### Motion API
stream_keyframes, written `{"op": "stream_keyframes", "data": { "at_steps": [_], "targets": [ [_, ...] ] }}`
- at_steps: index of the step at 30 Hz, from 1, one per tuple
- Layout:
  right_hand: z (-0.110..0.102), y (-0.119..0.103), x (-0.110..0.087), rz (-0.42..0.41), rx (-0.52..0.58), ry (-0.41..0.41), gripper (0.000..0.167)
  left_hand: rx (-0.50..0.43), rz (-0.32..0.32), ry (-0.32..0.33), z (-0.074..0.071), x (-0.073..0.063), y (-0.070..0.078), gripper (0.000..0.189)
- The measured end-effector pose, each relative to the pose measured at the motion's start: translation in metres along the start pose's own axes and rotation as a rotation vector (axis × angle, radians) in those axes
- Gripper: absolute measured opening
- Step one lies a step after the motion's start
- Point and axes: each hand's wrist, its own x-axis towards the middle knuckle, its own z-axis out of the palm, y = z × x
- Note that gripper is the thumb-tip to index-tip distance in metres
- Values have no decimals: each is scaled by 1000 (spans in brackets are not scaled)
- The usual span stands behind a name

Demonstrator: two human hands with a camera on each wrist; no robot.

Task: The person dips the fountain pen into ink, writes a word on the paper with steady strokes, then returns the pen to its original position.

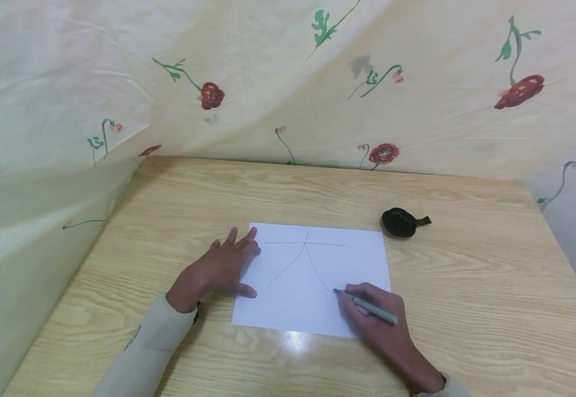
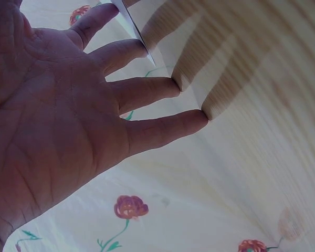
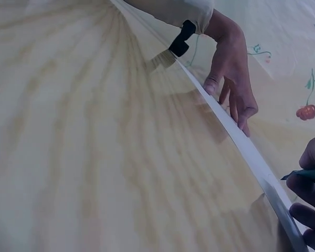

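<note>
A white sheet of paper (image 1: 288, 309) lies on the wooden table, with thin dark lines drawn on it: a horizontal stroke, a short one crossing it, and two slanting downward from the crossing. My right hand (image 1: 384, 320) pinches a grey-green marker pen (image 1: 374, 310), its tip at the lower end of the right slanting line. My left hand (image 1: 223, 267) rests at the paper's left edge, fingers spread and thumb on the sheet. In the left wrist view the spread fingers (image 2: 165, 131) touch down on the tabletop and the paper's edge (image 2: 134, 26).
A small black pan-shaped object (image 1: 399, 223) with a short handle sits beyond the paper's top right corner. The wooden table (image 1: 466, 264) extends around the sheet. A flower-patterned cloth (image 1: 268, 71) hangs behind the table and along its left side.
</note>
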Motion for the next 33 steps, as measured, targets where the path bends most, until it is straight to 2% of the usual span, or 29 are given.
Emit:
{"op": "stream_keyframes", "data": {
  "at_steps": [3,6,14,17,23,29,33],
  "targets": [
    [-1,3,3,17,20,17,19,5,-2,3,-1,-1,0,79],
    [-3,6,7,44,29,71,19,5,-5,3,-1,-1,0,79],
    [-15,18,22,78,52,321,15,-9,4,7,2,0,-1,80],
    [-19,24,27,84,71,384,15,-7,4,8,2,1,0,80],
    [-24,34,37,89,98,420,15,-5,1,5,1,0,0,79],
    [-29,41,43,126,47,421,11,5,-4,2,1,1,-1,80],
    [-32,42,46,105,64,443,12,15,-1,2,1,2,-1,80]
  ]
}}
